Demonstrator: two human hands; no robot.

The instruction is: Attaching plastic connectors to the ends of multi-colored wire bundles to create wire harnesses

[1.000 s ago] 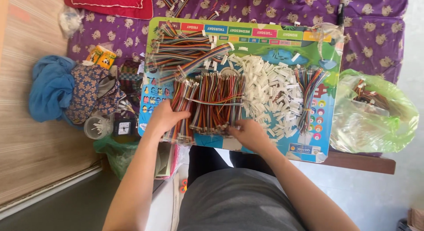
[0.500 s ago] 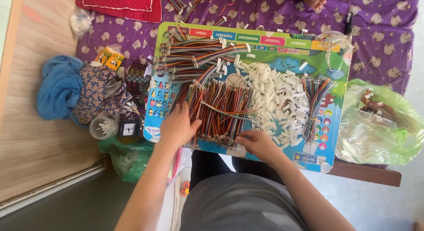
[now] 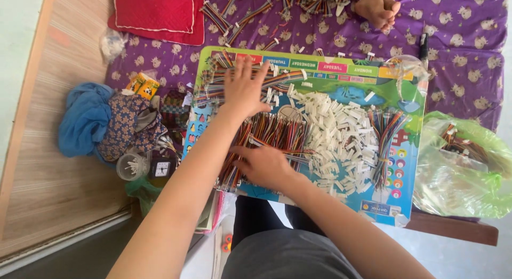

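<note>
A: Starting nearest the body, the right hand (image 3: 265, 166) lies on the bundle of multicoloured wires (image 3: 272, 137), fingers curled down onto the strands; whether they actually pinch any I cannot tell.

B: And the left hand (image 3: 244, 89)?

A: It has moved. Half a second ago it rested on the same bundle's left end; now it is stretched out toward twelve o'clock, fingers spread flat and gripping nothing, over the rainbow ribbon cables (image 3: 234, 76) at the far edge of the colourful board (image 3: 394, 209).

B: So the near bundle is held by one hand only?

A: Yes, I judge the work has shifted to the far cables.

B: What lies around them?

A: At three o'clock from the bundle, a heap of white connectors (image 3: 341, 135); beyond it another wire bunch (image 3: 385, 130); farther right, a green plastic bag (image 3: 469, 175).
</note>
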